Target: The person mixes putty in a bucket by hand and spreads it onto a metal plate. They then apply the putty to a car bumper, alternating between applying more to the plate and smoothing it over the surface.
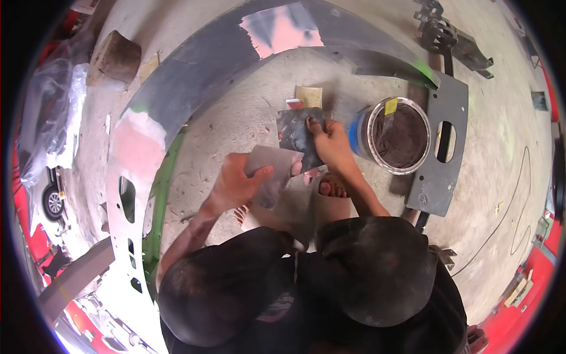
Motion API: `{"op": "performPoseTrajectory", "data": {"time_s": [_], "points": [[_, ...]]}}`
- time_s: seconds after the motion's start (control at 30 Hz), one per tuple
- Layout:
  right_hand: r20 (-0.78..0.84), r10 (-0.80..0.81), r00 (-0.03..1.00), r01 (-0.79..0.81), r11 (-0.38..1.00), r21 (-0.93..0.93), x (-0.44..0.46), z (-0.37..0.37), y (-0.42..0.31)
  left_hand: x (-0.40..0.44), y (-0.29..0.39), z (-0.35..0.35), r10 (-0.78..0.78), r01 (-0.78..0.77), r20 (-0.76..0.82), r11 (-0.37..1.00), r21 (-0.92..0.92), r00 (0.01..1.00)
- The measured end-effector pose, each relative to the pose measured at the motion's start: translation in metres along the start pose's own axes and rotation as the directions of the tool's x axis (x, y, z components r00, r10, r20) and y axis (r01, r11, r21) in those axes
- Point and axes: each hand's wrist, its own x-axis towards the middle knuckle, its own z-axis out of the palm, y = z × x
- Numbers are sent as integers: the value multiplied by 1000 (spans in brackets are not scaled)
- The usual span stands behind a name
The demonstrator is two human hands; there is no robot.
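My left hand is closed on a thin, flat grey plate, its thumb lying across the top. Pinkish paste shows along that plate's right edge. A darker square plate, smeared on its face, is pinched in my right hand, thumb on top. The two plates are close together and seem to overlap in view; I cannot tell whether they touch. Right of my right hand stands an open tin of dark brownish putty, with a yellow-marked piece at its rim.
A large curved grey car panel arcs around the front and left, with pink filler patches. A grey slotted bracket lies beyond the tin. Black metal parts, a stump-like block and a thin cable are on the concrete floor.
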Motion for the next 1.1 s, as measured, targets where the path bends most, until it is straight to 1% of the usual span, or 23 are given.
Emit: {"op": "performPoseTrajectory", "data": {"time_s": [0.03, 0.07, 0.13, 0.17, 0.23, 0.27, 0.3, 0.33, 0.4, 0.43, 0.53, 0.57, 0.63, 0.67, 0.7, 0.73, 0.8, 0.9, 0.97, 1.0, 1.03, 1.07, 1.1], "points": [[-10, -16, 1000, 15, 997, -73, -1, 1, 1, -1, -4, 5, -42, 43, 27, 999, -32, 999], [-7, -31, 999, 30, 999, -32, -3, 2, 0, -3, -8, 7, -60, 67, 44, 983, -170, 997], [1, -62, 998, 62, 997, 50, -8, 2, -11, -8, -8, 4, -94, 120, 81, 894, -432, 992], [23, -46, 999, 43, 994, 101, -7, 0, -12, -13, -4, -4, -44, 54, 32, 853, -518, 999], [75, -18, 997, 3, 979, 202, -3, -4, -15, -24, 24, -22, 88, -123, -129, 949, -292, 988], [93, -7, 996, -18, 962, 272, -3, -3, -20, -27, 31, -27, 168, -201, -197, 967, -159, 966], [112, 1, 994, -39, 939, 341, -5, -2, -27, -26, 35, -24, 455, -420, -275, 890, 180, 847], [131, 8, 991, -61, 910, 410, -7, -1, -34, -26, 36, -17, 575, -474, -264, 804, 358, 775], [179, 24, 984, -115, 849, 515, -11, 3, -50, -25, 21, 1, 779, -513, -161, 537, 670, 606], [199, 32, 980, -141, 813, 565, -12, 3, -56, -19, 4, 12, 845, -501, -183, 456, 736, 502], [287, 133, 949, -298, 678, 672, -17, -7, -70, -10, -15, 19, 789, -541, -50, 465, 700, 613], [230, 84, 970, -217, 732, 646, -19, -10, -74, -12, -26, 26, 722, -522, 39, 461, 717, 691], [114, -39, 993, -35, 812, 583, -19, -13, -79, -12, -31, 25, 667, -441, -174, 642, 627, 725], [86, -56, 995, -4, 821, 572, -17, -17, -77, -10, -23, 20, 621, -411, -254, 719, 560, 741], [69, -60, 996, 12, 833, 553, -16, -22, -72, -8, -18, 8, 616, -397, -360, 756, 521, 701], [65, -86, 994, 40, 850, 526, -10, -26, -70, -8, -7, -6, 627, -377, -382, 744, 552, 679], [12, -84, 996, 69, 883, 464, -4, -21, -63, -13, 26, -34, 766, -496, -200, 567, 657, 611], [-21, -106, 994, 105, 905, 412, -2, -6, -55, -20, 73, -42, 780, -441, 20, 332, 834, 625], [-25, -96, 995, 98, 916, 389, 0, -7, -49, -16, 68, -38, 768, -438, 119, 225, 870, 630], [-37, -113, 993, 119, 944, 309, -1, -10, -50, -13, 65, -33, 760, -444, 169, 170, 880, 627], [-52, -129, 990, 138, 965, 225, -5, -13, -52, -13, 63, -29, 719, -500, 243, 165, 850, 651], [-67, -147, 987, 155, 978, 137, -7, -17, -54, -13, 67, -30, 724, -500, 227, 185, 846, 652], [-79, -168, 983, 178, 974, 138, -9, -18, -54, -15, 73, -34, 727, -498, 207, 208, 842, 654]]}}
